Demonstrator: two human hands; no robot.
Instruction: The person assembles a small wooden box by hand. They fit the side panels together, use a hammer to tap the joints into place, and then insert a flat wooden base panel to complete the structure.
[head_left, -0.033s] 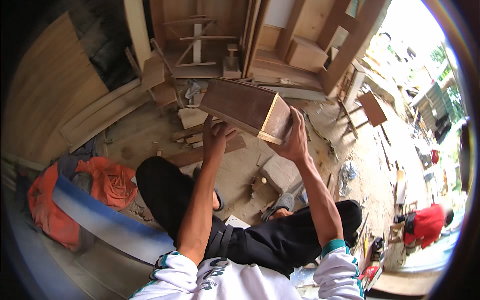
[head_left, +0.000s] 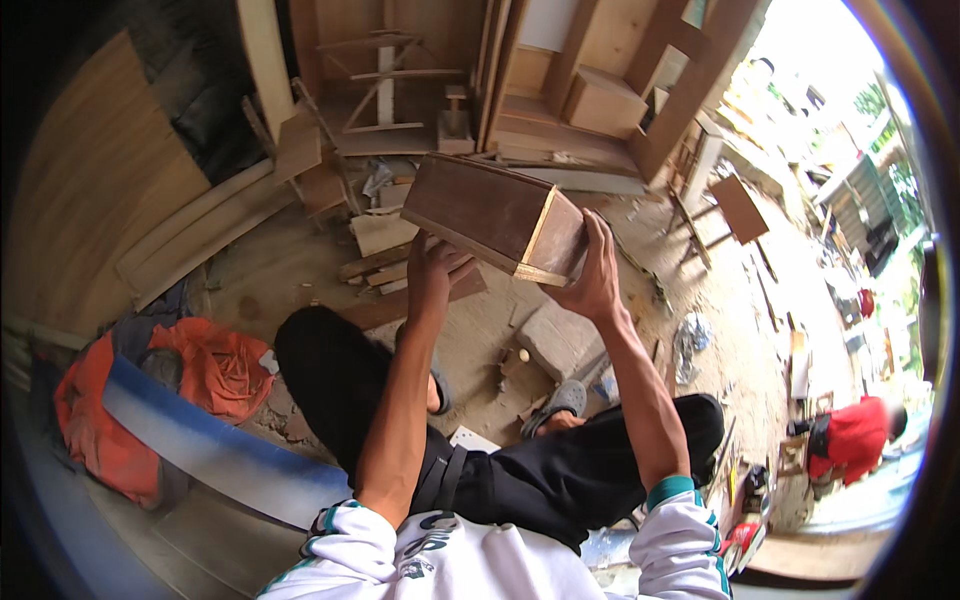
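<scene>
Held up in front of me is a brown wooden box (head_left: 478, 205), tilted, with pale bare wood along the edges of its right end. My right hand (head_left: 592, 275) grips that end, the fingers up its side and the thumb under its lower corner. At the box's lower left edge, my left hand (head_left: 434, 275) has its fingers bent against the underside, and part of its grip is hidden. The far side and the inside of the box are out of sight.
Wood offcuts (head_left: 383, 235) and a stone block (head_left: 560, 342) lie on the dirt floor beyond my knees. Wooden cabinets (head_left: 560, 125) stand behind. A small stool (head_left: 738, 208) is at right, with a person in red (head_left: 852, 440) farther right. Orange cloth (head_left: 225, 370) lies left.
The whole view has shifted slightly, with the background moving a little to the left. Both hands keep their hold on the box, which stays almost in the same place.
</scene>
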